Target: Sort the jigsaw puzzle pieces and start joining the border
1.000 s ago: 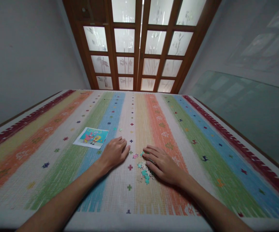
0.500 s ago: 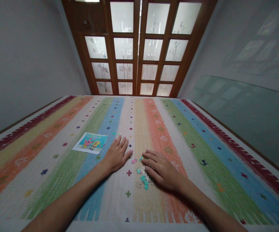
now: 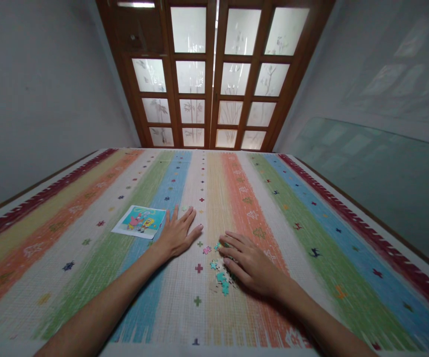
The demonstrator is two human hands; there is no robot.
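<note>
My left hand (image 3: 177,232) lies palm down with its fingers spread, close to the right edge of a cartoon picture card (image 3: 142,221). A pale green puzzle piece (image 3: 184,208) lies by its fingertips. My right hand (image 3: 247,260) rests with slightly bent, parted fingers over the right side of a small pile of jigsaw puzzle pieces (image 3: 221,277), and part of the pile is hidden beneath it. A pink puzzle piece (image 3: 207,250) sits just left of the pile. No piece shows gripped in either hand.
A striped, patterned cloth (image 3: 292,297) covers the table. Wooden doors with frosted panes (image 3: 191,77) stand at the far end. Plain walls rise on both sides, and a greenish glass sheet (image 3: 366,163) leans on the right.
My left hand has shifted slightly left, nearer the picture card, covering teal puzzle pieces near its fingertips. My right hand has hardly moved, and the view has tilted a little.
</note>
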